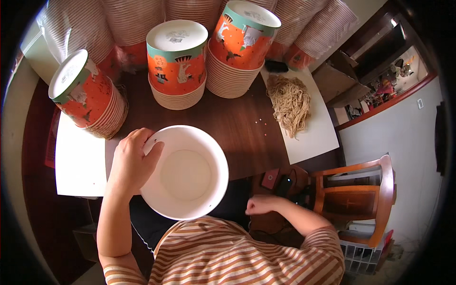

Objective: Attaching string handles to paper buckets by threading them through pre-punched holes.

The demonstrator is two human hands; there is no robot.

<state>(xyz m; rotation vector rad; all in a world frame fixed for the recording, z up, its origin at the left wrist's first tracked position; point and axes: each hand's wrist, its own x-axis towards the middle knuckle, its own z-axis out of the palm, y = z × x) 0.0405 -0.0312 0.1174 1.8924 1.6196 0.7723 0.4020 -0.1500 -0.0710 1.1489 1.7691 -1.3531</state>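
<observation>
My left hand (pixel 134 159) grips the rim of a white paper bucket (pixel 186 175), with the thumb inside the wall and the fingers outside. The bucket tilts its open mouth up toward me, over my lap at the table's near edge. Its inside holds nothing, and two small dark holes show near opposite sides of the rim. My right hand (pixel 260 204) is curled closed, apart from the bucket, low to its right. Whatever its fingers may hold is hidden. On the table's right part lies a tangled heap of beige cords (pixel 290 102).
Upside-down stacks of orange and teal buckets stand at the left (pixel 88 97), centre (pixel 178 66) and right (pixel 242 47) of the brown table (pixel 228 118). Plastic-wrapped stacks (pixel 135 23) line the back. White sheets (pixel 313 135) flank the tabletop; a wooden chair (pixel 354 197) stands right.
</observation>
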